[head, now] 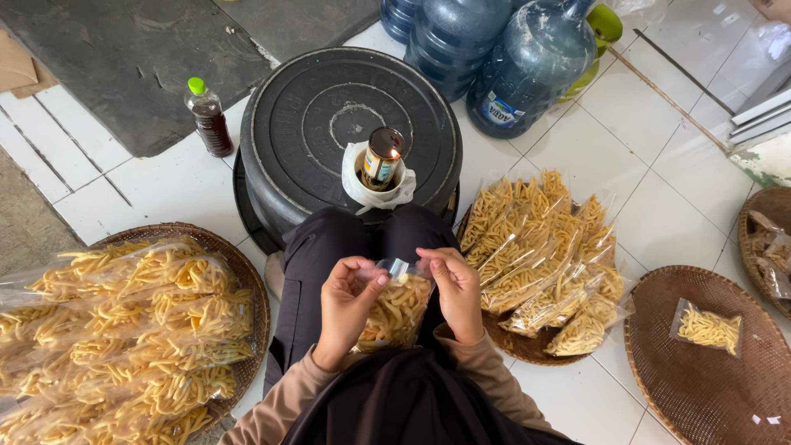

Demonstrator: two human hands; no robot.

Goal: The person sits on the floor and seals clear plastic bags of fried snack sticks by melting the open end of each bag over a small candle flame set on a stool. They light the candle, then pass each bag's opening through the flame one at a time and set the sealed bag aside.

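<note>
Both my hands hold one small clear plastic bag [397, 309] filled with yellow stick snacks, above my lap. My left hand [346, 306] grips its left top edge, and my right hand [456, 290] pinches the right top edge. Just beyond the bag, a small bottle lamp [382, 156] with a lit flame stands in a white cup on an upturned black tub [329, 115].
A woven tray [247, 280] at the left is piled with filled snack bags. Another pile [540, 255] lies on a tray at my right. A third tray [700, 387] holds one bag [709, 327]. A dark bottle [211, 118] and water jugs [527, 66] stand behind.
</note>
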